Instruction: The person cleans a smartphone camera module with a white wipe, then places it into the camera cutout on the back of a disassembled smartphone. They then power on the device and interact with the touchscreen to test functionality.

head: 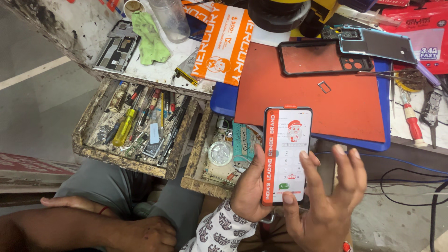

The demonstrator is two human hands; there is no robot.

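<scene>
We see a lit smartphone with a white dial-pad screen and orange side band (286,156) held upright below the front edge of the orange rubber mat (326,98); left hand (249,189) clasps its edge, right hand (326,205) spread, thumb near the screen. Another person's forearm (93,228) lies lower left, below an open wooden tool drawer (135,126).

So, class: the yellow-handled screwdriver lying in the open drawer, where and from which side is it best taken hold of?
Grip the yellow-handled screwdriver by its thick yellow handle, probably coming from above. It lies slanted among other tools in the left drawer. The handle is its widest, most exposed part, while the shaft end runs up among the neighbouring tools. The drawer walls seem to block a sideways approach.
</scene>
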